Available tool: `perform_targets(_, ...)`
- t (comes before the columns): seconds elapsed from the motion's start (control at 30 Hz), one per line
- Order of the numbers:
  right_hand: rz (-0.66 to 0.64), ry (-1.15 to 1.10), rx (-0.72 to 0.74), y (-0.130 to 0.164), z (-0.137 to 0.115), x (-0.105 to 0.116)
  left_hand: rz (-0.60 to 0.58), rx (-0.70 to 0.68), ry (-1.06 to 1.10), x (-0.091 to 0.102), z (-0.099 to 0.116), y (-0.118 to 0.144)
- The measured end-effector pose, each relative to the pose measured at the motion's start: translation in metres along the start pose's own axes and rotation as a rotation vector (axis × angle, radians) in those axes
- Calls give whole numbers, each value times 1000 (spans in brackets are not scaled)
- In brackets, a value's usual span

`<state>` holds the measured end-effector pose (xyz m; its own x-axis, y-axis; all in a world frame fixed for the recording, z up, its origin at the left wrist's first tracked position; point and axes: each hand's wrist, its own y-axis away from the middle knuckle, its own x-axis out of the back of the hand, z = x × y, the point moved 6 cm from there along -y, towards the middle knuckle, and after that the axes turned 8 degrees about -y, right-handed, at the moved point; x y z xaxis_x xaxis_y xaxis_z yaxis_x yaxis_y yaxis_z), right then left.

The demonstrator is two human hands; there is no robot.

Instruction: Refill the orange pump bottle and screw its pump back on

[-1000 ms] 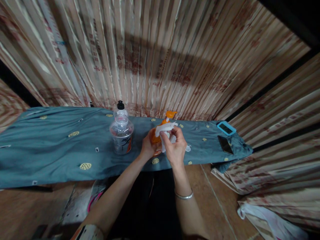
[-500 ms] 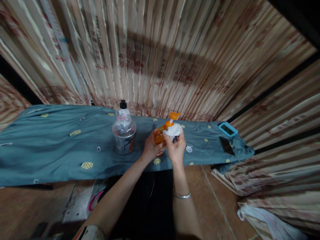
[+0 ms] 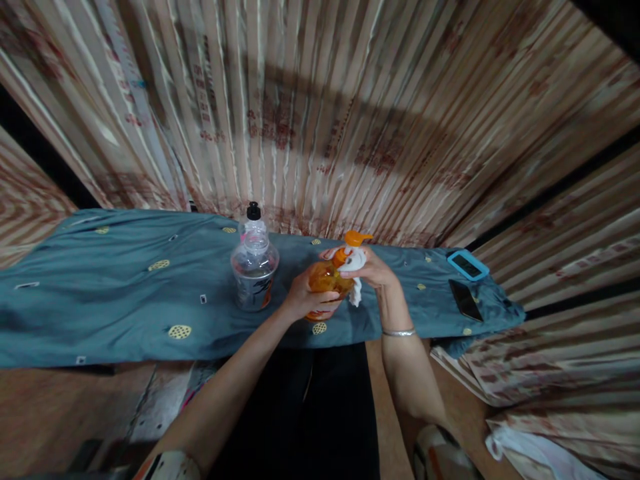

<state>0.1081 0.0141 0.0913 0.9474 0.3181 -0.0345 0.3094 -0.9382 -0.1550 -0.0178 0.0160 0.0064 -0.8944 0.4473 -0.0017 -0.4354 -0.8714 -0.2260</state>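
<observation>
An amber pump bottle [image 3: 324,275] with an orange pump head [image 3: 356,238] is held just above the cloth-covered table, leaning to the right. My left hand [image 3: 304,297] wraps round the bottle's body from the left. Around the bottle's neck, my right hand [image 3: 374,267] presses a crumpled white cloth or tissue [image 3: 354,260], whose end hangs down beside the bottle. To the left stands a clear plastic bottle [image 3: 255,270] with a wide body. Close behind it is another clear bottle with a black cap [image 3: 253,211], partly hidden.
A blue-green cloth with yellow prints [image 3: 125,293] covers the narrow table. At its right end lie a light-blue framed digital device [image 3: 468,265] and a black phone [image 3: 465,300]. A striped curtain [image 3: 320,100] hangs behind and to the right.
My right hand has moved from the bottle's front round to its right side, with the white cloth now at the neck. My left hand keeps its hold. The view has shifted slightly.
</observation>
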Motion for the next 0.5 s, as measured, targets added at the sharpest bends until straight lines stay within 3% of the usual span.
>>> perform_targets(0.1,-15,0,7,-2,2,-3,-13,11,-6,0,-2,0)
perform_targets(0.17,64,28,44,2,4,-3,5,13,-8,-1,-4,2)
perform_targets(0.37,570,287,210,33,14,-9,51,-5,52,-10,-11,6)
perform_targets(0.5,862,562,302,46,19,-24,133,-35,-104,-7,-11,8)
